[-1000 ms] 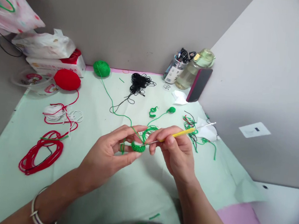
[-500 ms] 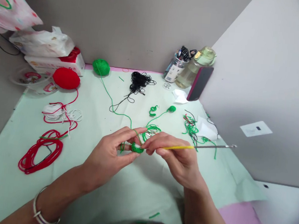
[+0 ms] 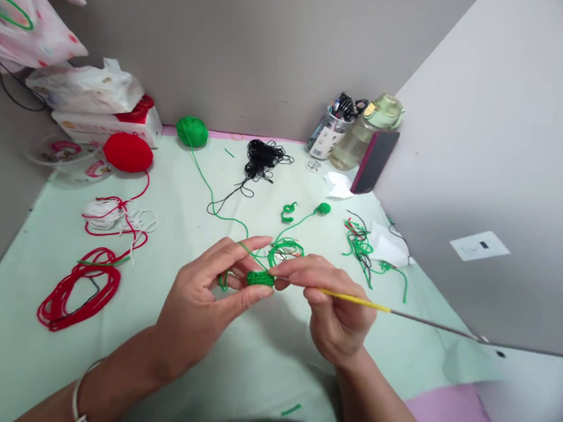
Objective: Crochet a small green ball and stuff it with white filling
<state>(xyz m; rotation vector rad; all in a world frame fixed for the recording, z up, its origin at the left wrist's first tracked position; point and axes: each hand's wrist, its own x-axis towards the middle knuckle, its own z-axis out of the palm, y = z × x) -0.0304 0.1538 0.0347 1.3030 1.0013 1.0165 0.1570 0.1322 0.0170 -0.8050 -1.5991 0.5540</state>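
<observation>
My left hand (image 3: pixel 203 290) pinches a small piece of green crochet (image 3: pixel 260 278) between thumb and fingers. Green yarn (image 3: pixel 227 219) passes over its raised index finger and loops round the lower fingers. In my right hand (image 3: pixel 339 308) is a crochet hook (image 3: pixel 360 301) with a yellow grip, its long grey shaft pointing out to the right. The hook's working end reaches the crochet's right edge, where the right fingertips hide its tip. From a green yarn ball (image 3: pixel 192 132) at the back, the strand runs to my left hand.
On the left lie a red yarn ball (image 3: pixel 128 152), coiled red yarn (image 3: pixel 79 290) and white yarn (image 3: pixel 105 212). Black yarn (image 3: pixel 263 160) sits mid-back. Toward the right are a phone (image 3: pixel 374 162), water bottle (image 3: pixel 356 142), pen cup (image 3: pixel 327 132), small green ball (image 3: pixel 322 208) and yarn scraps (image 3: pixel 358 242).
The hook's outer end has swung downward as my right hand turned. The crochet piece has tilted, showing more of its side. The view has shifted slightly.
</observation>
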